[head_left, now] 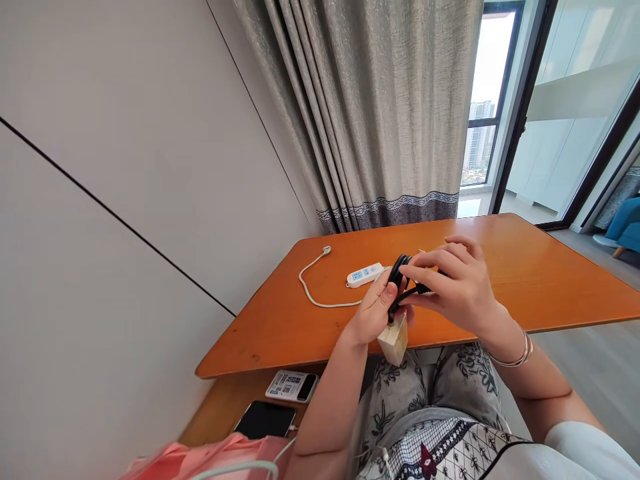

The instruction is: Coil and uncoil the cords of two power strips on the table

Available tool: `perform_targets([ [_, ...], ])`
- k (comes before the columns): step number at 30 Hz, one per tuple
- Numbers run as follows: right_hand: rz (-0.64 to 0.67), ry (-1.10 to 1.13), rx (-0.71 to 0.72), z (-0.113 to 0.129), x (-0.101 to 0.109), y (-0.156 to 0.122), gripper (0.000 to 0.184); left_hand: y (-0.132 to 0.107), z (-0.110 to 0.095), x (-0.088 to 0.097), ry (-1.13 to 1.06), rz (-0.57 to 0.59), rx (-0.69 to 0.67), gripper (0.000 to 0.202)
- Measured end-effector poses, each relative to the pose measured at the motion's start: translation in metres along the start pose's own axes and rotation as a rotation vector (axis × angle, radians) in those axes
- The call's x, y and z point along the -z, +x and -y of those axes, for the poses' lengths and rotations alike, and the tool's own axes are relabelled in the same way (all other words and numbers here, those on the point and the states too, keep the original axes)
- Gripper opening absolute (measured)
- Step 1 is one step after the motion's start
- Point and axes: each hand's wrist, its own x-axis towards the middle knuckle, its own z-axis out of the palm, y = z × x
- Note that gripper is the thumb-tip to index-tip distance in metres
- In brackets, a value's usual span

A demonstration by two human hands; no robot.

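A coiled black cable (399,268) is gripped in my left hand (371,313), its loops standing up between thumb and fingers. Just below that hand hangs a pale, cream-coloured block (394,341), close against the cable; whether the two are joined is hidden. My right hand (457,283) is closed around a free stretch of the same cable, fingers bent and pointing toward the coil. Both hands are in front of me over the table's near edge. Behind them on the table lies a white power strip (364,275) with blue sockets, partly beside my left hand.
The power strip's white cord curves left across the orange-brown table (280,333) to a plug (327,251). On a lower shelf lie a white device (291,386) and a black-screened device (265,420). Pink fabric (220,460) is at lower left; a curtain (390,113) hangs behind.
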Motion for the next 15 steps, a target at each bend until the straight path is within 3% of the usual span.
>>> perform_targets([
  [3,0.099,0.146,-0.041,-0.013,-0.003,0.007,0.036,0.0,-0.001,-0.002,-0.039,0.03,0.028,0.05],
  [6,0.187,0.329,-0.051,-0.022,-0.003,0.012,0.047,-0.001,-0.003,-0.003,-0.032,0.134,0.062,0.056],
  [9,0.188,0.549,-0.099,-0.026,-0.007,0.012,0.052,-0.001,-0.004,-0.003,-0.038,0.201,0.114,0.053],
  [13,0.009,0.876,-0.428,-0.021,-0.021,0.002,0.055,0.002,0.001,-0.004,-0.173,0.157,0.101,0.051],
  [15,-0.01,1.068,-0.634,-0.018,-0.029,-0.005,0.055,0.004,0.004,-0.005,-0.246,0.141,0.087,0.052],
])
